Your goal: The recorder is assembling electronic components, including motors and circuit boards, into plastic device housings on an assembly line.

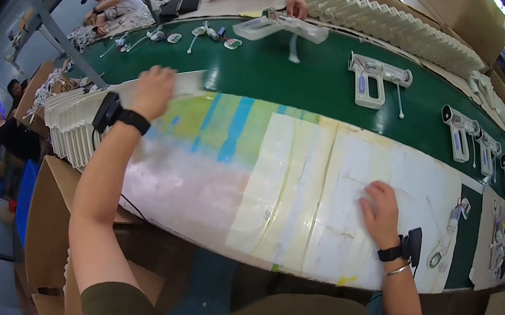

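Observation:
My left hand (pixel 155 95) reaches out at the far left, beside a stack of white plastic housing halves (pixel 66 124). A pale flat piece (pixel 190 83) shows just past its fingers, which motion smears; whether they grip it cannot be told. Lower down, my right hand (pixel 381 214) hovers over or rests on the white, taped work board (pixel 348 208). Its fingers curl loosely with the thumb apart, and nothing shows in it. To its right on the board lies a small wired part (pixel 447 234) with a round end.
A green conveyor belt (pixel 326 87) runs behind the board, carrying open white handheld housings (pixel 376 80) with wiring and several small wired assemblies (pixel 210 32). Across it, a co-worker's hand (pixel 296 5) holds another housing (pixel 280 26). White housings (pixel 395 27) line the far edge. Cardboard boxes (pixel 54 247) stand at my left.

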The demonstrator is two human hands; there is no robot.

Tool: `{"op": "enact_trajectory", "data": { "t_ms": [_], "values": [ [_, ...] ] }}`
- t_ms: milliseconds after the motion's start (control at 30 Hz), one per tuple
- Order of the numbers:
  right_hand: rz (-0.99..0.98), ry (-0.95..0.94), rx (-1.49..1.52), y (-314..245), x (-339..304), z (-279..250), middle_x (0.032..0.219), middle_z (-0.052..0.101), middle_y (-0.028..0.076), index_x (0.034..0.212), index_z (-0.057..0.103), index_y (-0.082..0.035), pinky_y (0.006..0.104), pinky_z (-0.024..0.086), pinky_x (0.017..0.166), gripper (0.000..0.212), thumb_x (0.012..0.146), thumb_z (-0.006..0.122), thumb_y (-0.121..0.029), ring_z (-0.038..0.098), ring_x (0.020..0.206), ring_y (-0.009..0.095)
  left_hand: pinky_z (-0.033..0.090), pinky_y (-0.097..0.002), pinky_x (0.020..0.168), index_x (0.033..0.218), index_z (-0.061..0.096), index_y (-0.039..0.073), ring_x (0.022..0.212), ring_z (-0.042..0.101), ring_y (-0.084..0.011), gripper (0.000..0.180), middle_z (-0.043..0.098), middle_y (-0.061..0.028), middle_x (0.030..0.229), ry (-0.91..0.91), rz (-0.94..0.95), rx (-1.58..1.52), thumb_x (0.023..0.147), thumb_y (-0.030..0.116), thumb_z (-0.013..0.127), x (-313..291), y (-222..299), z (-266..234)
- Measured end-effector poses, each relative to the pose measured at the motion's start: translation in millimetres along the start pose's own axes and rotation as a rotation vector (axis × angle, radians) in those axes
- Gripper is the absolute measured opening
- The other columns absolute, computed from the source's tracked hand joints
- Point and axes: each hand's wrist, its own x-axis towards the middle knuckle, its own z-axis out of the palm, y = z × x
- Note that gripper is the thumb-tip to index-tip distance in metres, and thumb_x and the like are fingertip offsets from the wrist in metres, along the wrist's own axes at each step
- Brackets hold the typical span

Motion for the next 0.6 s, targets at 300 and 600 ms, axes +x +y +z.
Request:
{"op": "enact_trajectory", "data": {
  "t_ms": [300,600],
  "values": [
    [0.141,0.169,0.039,21,1,-12,0.105,0.060,0.015,0.094,0.062,-0.001,0.0370,0.045,0.089,0.017,0.079,0.066,-0.005,0.057,0.100,0.032,0.046,-0.0430,0.087,0.116,0.051,-0.004,0.101,0.055,-0.0380,0.063,0.058,-0.0219,0.108,-0.343,0.656,-1.106,0.071,0.036,0.070,42,254,-127],
    [0.271,0.308,-0.613,107,-57,-182,0.105,0.062,0.013,0.093,0.063,-0.003,0.0365,0.045,0.089,0.021,0.078,0.068,-0.017,0.057,0.099,0.032,0.043,-0.0399,0.093,0.129,0.044,-0.001,0.111,0.051,-0.0379,0.061,0.050,-0.0216,0.123,-0.173,0.583,-1.197,0.077,0.019,0.070,40,251,-139]
  ]
}}
